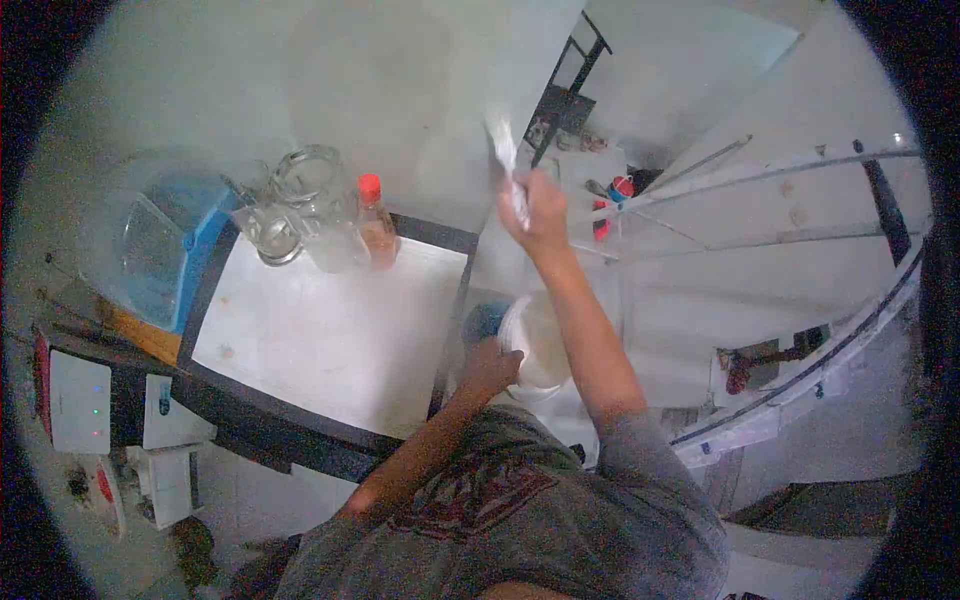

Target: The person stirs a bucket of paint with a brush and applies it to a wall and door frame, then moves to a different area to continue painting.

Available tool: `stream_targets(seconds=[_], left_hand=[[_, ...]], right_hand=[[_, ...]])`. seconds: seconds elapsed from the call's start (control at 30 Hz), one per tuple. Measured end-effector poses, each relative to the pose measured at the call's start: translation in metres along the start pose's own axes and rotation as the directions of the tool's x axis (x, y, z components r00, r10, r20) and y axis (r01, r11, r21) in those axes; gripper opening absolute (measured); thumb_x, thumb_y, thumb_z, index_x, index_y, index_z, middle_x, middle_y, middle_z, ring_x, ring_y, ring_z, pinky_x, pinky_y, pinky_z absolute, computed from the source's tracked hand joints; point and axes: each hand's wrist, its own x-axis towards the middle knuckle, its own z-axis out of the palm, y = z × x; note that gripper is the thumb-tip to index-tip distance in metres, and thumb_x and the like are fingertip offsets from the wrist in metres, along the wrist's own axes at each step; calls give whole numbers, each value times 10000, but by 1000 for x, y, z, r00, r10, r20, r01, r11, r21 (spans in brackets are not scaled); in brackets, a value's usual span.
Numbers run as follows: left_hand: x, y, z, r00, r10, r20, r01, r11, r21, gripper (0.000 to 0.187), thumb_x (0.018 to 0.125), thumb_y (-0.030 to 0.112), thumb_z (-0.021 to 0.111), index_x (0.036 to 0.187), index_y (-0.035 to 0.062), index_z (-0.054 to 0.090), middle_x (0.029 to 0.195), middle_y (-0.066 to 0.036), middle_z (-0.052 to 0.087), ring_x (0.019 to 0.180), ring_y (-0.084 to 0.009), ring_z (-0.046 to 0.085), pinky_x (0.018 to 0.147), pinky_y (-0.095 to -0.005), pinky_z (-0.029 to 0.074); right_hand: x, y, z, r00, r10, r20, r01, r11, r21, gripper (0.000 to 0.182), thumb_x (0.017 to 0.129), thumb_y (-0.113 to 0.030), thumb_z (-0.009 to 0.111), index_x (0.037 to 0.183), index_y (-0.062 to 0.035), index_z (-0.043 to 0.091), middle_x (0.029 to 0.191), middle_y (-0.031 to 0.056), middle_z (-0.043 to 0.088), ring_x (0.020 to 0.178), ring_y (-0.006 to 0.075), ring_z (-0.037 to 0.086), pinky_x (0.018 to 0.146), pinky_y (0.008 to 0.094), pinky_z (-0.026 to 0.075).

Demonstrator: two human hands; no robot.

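My right hand (538, 210) is raised in front of the pale wall (400, 90), its fingers wrapped round a paintbrush (503, 140). The brush's white bristles point up and look slightly blurred, and part of its white handle shows below the fist. Lower down, my left hand (492, 368) is closed on the near-left rim of a white bucket (512, 325). Something off-white fills the inside of the bucket, which is close to my body. A blue item (485, 320) shows just behind my left hand.
To the left is a white-topped table (320, 330) with a dark border. Glass jars (305, 180) and a red-capped bottle (375, 225) stand at its back edge. Beyond them is a blue plastic container (205, 215). A curved, clear-edged panel (760, 230) spans the right side.
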Motion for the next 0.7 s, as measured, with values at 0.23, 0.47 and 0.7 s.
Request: stream_targets(seconds=[0.23,0.47,0.7], left_hand=[[4,-8,5,999,-10,-40,9,1000,-20,490,741,325,634,1023,-75,621,907,-252,664,801,-389,666,770,-462,521],[-19,24,-16,997,-71,40,77,983,-166,501,750,308,637,1047,-94,596,888,-247,662,779,-388,670,766,-454,529],[-6,3,-8,996,-67,66,75,990,-116,506,765,381,702,946,-79,593,833,-229,663,767,-347,663,710,-443,524]], right_hand=[[-35,-19,4,944,239,226,-211,967,-142,262,737,-226,739,780,-38,562,556,132,561,530,333,610,505,401,483],[36,-47,-17,957,-72,-280,76,997,5,173,762,-139,716,742,-54,566,602,119,565,514,310,577,473,401,440],[-39,-3,36,995,-46,91,47,999,-13,168,749,-126,702,792,-70,549,647,130,581,594,312,593,537,423,471]])
